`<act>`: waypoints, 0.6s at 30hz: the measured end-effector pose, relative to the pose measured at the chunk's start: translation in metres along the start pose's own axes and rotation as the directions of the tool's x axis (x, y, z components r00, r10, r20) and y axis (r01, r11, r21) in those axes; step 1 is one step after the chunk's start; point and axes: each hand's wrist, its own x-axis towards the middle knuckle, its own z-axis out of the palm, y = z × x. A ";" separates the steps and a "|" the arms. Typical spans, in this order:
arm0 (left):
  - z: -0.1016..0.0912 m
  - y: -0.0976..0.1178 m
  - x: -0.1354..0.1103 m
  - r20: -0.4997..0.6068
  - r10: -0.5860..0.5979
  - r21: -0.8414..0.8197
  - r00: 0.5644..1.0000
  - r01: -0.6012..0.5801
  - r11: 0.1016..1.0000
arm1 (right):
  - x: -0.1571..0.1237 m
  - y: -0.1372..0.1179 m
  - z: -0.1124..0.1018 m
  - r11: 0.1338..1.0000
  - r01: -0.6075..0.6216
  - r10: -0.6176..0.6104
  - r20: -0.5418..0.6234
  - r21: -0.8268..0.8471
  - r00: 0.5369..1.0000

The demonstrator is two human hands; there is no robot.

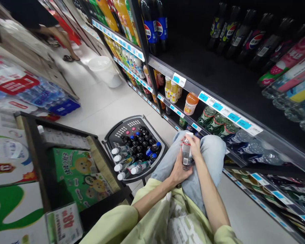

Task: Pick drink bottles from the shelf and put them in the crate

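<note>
I crouch in a shop aisle, my jeans-clad knees in front of me. Both hands hold one small clear bottle [186,153] with a white cap, upright above my knee. My left hand [180,171] grips its lower part from below. My right hand [195,146] wraps its upper part from the right. To the left on the floor stands a dark shopping basket [122,128] filled with several bottles, dark-capped ones at the back and white-capped ones lying at the front.
Drink shelves [218,105] with blue price tags run along the right. Stacked cartons [81,176] and a dark stand are at the left, water packs [48,96] behind them. A white bucket [105,70] stands up the aisle, where another person's legs [63,40] show.
</note>
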 end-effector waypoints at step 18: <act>-0.001 0.007 0.004 0.033 -0.014 -0.035 0.999 0.015 0.999 | 0.005 0.000 -0.002 0.996 -0.077 0.079 -0.043 0.054 0.996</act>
